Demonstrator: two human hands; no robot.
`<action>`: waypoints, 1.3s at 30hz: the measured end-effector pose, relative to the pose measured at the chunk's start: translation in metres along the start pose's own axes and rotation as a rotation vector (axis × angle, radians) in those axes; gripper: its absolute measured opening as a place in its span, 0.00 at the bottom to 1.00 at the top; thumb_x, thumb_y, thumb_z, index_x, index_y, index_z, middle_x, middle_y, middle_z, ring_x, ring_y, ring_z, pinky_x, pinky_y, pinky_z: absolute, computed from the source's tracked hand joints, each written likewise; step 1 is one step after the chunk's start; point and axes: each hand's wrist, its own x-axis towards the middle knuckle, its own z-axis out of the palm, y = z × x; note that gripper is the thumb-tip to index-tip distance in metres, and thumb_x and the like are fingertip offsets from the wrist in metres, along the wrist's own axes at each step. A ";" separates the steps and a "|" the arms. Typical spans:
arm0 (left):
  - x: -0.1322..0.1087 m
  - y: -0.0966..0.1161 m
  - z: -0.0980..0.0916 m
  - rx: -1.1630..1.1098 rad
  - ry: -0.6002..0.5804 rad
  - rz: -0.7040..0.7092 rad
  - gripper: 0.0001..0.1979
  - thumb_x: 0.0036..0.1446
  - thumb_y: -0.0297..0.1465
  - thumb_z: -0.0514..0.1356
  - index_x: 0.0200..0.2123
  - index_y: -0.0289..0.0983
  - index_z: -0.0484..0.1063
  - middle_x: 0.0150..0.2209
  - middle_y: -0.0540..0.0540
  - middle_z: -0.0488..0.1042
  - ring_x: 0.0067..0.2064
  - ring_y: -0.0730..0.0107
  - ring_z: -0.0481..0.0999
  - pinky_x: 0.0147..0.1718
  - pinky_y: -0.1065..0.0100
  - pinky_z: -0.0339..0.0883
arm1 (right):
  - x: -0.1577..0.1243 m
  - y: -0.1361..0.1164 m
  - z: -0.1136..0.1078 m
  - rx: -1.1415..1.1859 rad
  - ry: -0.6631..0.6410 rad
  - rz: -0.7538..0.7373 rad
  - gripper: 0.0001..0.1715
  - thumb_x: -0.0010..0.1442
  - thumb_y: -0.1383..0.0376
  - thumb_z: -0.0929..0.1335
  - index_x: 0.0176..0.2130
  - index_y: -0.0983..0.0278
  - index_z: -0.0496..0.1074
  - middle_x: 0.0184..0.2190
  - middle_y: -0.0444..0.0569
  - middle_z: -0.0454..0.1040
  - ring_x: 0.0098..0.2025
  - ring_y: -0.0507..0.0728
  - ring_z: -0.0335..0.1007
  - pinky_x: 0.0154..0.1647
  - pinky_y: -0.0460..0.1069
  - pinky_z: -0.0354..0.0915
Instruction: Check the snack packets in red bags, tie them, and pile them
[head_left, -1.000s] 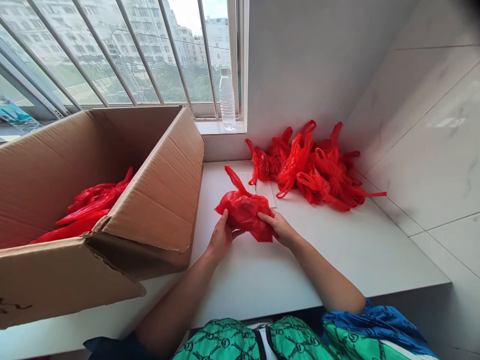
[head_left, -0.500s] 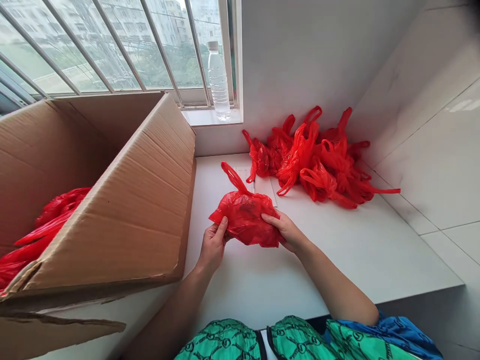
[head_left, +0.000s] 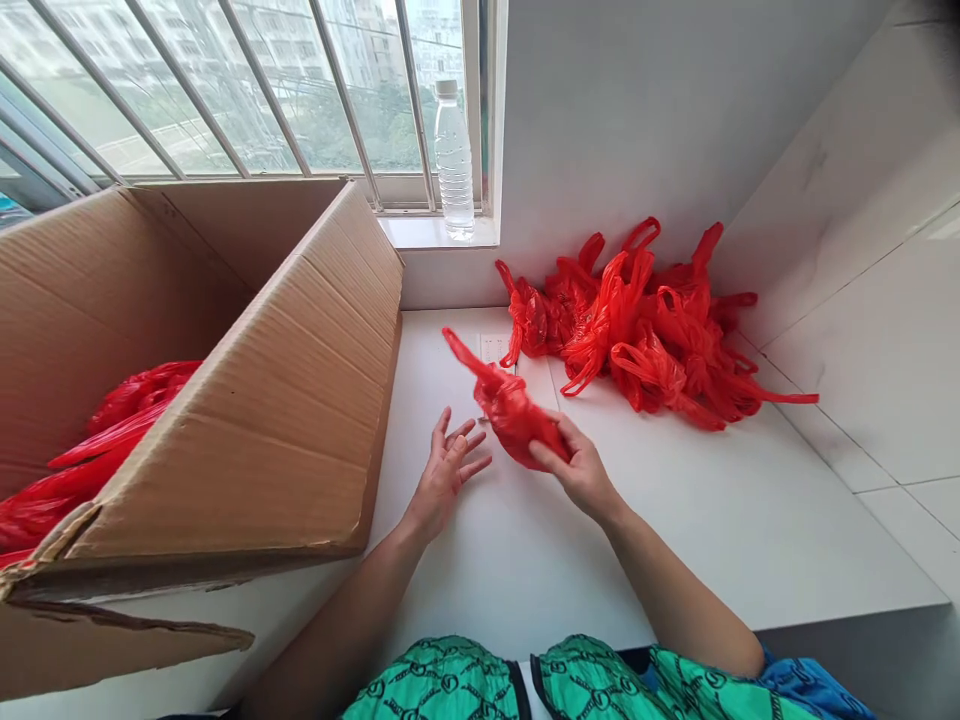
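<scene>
Gathered into a bundle, a red plastic bag [head_left: 517,415] is gripped at its lower right by my right hand [head_left: 581,465]. One handle loop of the bag sticks out to the upper left. My left hand [head_left: 444,478] is empty, palm up with its fingers spread, a little to the left of the bag and apart from it. Whatever the bag may contain is hidden. Behind my right hand, a heap of red plastic bags [head_left: 637,330] with loops sticking out lies against the wall.
A large open cardboard box [head_left: 300,400] stands at the left, with red plastic bags [head_left: 112,440] inside. A clear water bottle [head_left: 454,165] stands on the windowsill by the barred window. Paper [head_left: 536,378] lies on the white countertop [head_left: 510,560] near the heap.
My left hand has let go of the red bag and opened. The bag, spread between both hands before, is now bunched and tilted in my right hand. The view has shifted slightly.
</scene>
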 end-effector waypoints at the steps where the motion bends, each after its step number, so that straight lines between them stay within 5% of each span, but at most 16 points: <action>1: -0.001 0.000 0.001 -0.023 -0.068 -0.025 0.36 0.61 0.49 0.59 0.68 0.50 0.50 0.66 0.41 0.60 0.64 0.54 0.64 0.54 0.55 0.69 | -0.002 -0.004 0.000 -0.061 -0.116 -0.055 0.24 0.62 0.55 0.70 0.57 0.56 0.70 0.55 0.48 0.73 0.57 0.61 0.69 0.60 0.56 0.65; 4: -0.003 0.000 0.003 -0.108 -0.196 -0.145 0.34 0.60 0.55 0.55 0.64 0.45 0.60 0.60 0.40 0.68 0.59 0.54 0.70 0.48 0.60 0.73 | -0.007 -0.009 0.002 -0.141 -0.361 -0.150 0.16 0.63 0.57 0.69 0.50 0.57 0.77 0.50 0.49 0.77 0.53 0.61 0.72 0.57 0.56 0.66; 9: 0.001 -0.002 0.002 -0.029 0.029 -0.239 0.33 0.56 0.39 0.67 0.62 0.45 0.62 0.46 0.45 0.77 0.37 0.71 0.78 0.35 0.71 0.73 | 0.000 0.004 -0.009 -0.134 0.049 0.000 0.19 0.67 0.52 0.64 0.37 0.60 0.78 0.35 0.48 0.80 0.40 0.58 0.76 0.43 0.52 0.70; 11: 0.003 -0.001 0.002 0.009 0.055 -0.221 0.31 0.57 0.41 0.66 0.61 0.43 0.64 0.46 0.44 0.77 0.36 0.71 0.78 0.33 0.72 0.73 | 0.004 0.011 -0.020 -0.265 0.137 0.088 0.20 0.67 0.50 0.63 0.36 0.59 0.77 0.32 0.48 0.79 0.36 0.58 0.75 0.41 0.52 0.69; 15: 0.004 0.003 0.002 0.226 0.054 -0.238 0.34 0.59 0.52 0.59 0.64 0.42 0.60 0.52 0.41 0.75 0.44 0.62 0.78 0.32 0.69 0.72 | 0.009 0.023 -0.034 -0.670 0.104 0.335 0.18 0.65 0.50 0.64 0.45 0.59 0.72 0.28 0.45 0.77 0.30 0.57 0.72 0.36 0.52 0.64; 17: 0.005 0.005 0.002 0.397 -0.012 -0.246 0.37 0.57 0.51 0.61 0.64 0.40 0.60 0.54 0.40 0.74 0.49 0.57 0.77 0.37 0.66 0.73 | 0.009 0.028 -0.030 -0.683 0.022 0.383 0.22 0.64 0.50 0.65 0.51 0.59 0.69 0.29 0.44 0.76 0.30 0.57 0.72 0.35 0.51 0.63; 20: 0.004 0.005 0.001 0.543 -0.113 -0.204 0.32 0.54 0.47 0.66 0.58 0.36 0.68 0.54 0.39 0.75 0.55 0.50 0.74 0.49 0.61 0.70 | 0.008 0.037 -0.018 -0.501 -0.082 0.306 0.34 0.59 0.51 0.70 0.60 0.59 0.63 0.34 0.44 0.75 0.34 0.56 0.72 0.37 0.51 0.65; 23: 0.003 0.003 0.000 0.459 -0.103 -0.182 0.28 0.54 0.44 0.67 0.53 0.35 0.71 0.53 0.40 0.76 0.55 0.49 0.74 0.51 0.59 0.69 | 0.007 0.039 -0.007 -0.241 -0.123 0.260 0.44 0.55 0.53 0.74 0.64 0.61 0.58 0.37 0.45 0.74 0.36 0.55 0.71 0.39 0.51 0.66; 28: 0.000 0.004 -0.002 0.114 -0.062 -0.201 0.23 0.54 0.39 0.68 0.50 0.36 0.71 0.48 0.41 0.78 0.48 0.54 0.77 0.43 0.64 0.71 | 0.005 0.025 -0.004 0.158 -0.150 0.320 0.27 0.59 0.53 0.72 0.54 0.59 0.70 0.46 0.49 0.75 0.46 0.57 0.72 0.47 0.53 0.68; 39: 0.001 0.002 -0.001 0.059 -0.119 -0.223 0.22 0.58 0.39 0.65 0.54 0.37 0.72 0.49 0.41 0.78 0.47 0.58 0.78 0.43 0.67 0.70 | 0.006 0.019 -0.003 0.518 -0.056 0.355 0.22 0.57 0.59 0.74 0.50 0.60 0.73 0.49 0.50 0.77 0.47 0.58 0.75 0.48 0.52 0.70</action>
